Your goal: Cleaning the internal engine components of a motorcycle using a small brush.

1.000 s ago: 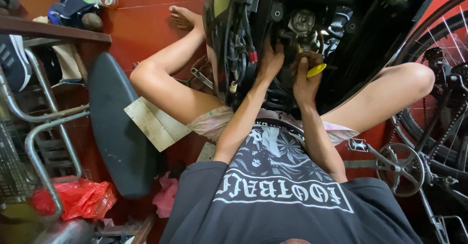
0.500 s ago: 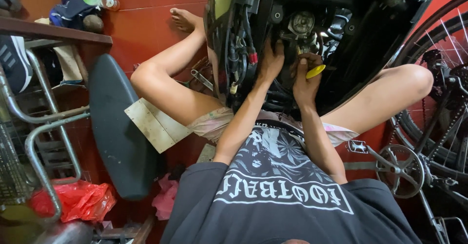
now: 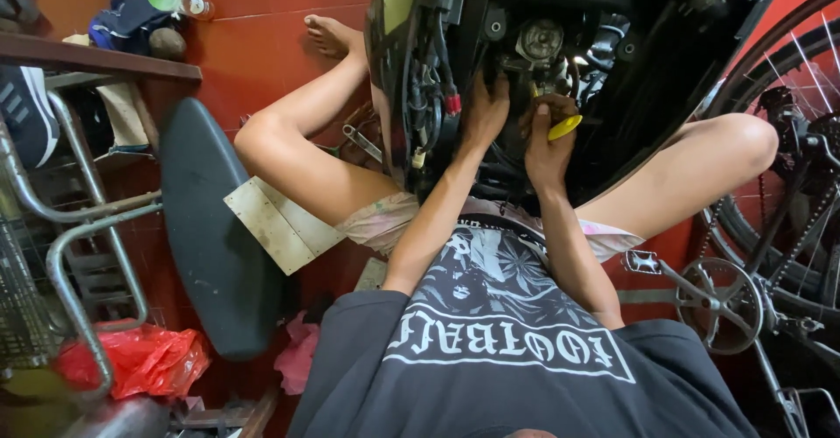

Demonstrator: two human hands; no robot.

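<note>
**Head view: both hands deep in the opened motorbike**

Head view looks down on a person sitting on the red tiled floor (image 3: 262, 62), legs spread to either side of the stripped body of a motorbike (image 3: 525, 62). Both arms reach forward into its dark engine bay.

Right hand (image 3: 549, 140) has its grip clamped on a yellow-handled tool (image 3: 565, 126), the handle poking out to the right of the fist; the working end is hidden among the parts. Left hand (image 3: 483, 116) is pressed against the machinery just beside it, fingers curled onto something dark, though I cannot tell whether they close on a part or only brace there. The two hands sit close together, just below a round metal engine part (image 3: 539, 39).

A bundle of wires with a red connector (image 3: 452, 103) hangs to the left of the left hand. Off to the left, a detached black seat (image 3: 210, 228) leans on the floor, with a pale flat panel (image 3: 280, 224) resting against the person's left thigh. A red plastic bag (image 3: 131, 359) lies lower left beside a metal frame (image 3: 79, 245). A bicycle wheel and crank (image 3: 726, 302) stand at right.
</note>
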